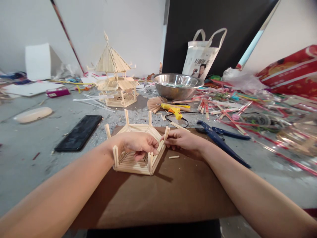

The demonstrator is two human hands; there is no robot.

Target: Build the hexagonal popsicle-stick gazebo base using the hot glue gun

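Note:
A six-sided frame of pale wooden sticks lies on a brown board, with short paired posts standing at its corners. My left hand reaches across the inside of the frame, its fingertips closed on a short wooden stick along the right side. On the outer right, my right hand pinches the far end of that stick beside a corner post. The fingers partly cover the stick, so its full length is hidden. A loose cut piece of stick rests on the board below my right hand.
Behind the frame stands a finished stick pavilion. A yellow glue gun, a steel bowl and blue-handled cutters lie nearby. To the left are a black phone and a white oval case. Wrappers and sticks clutter the right.

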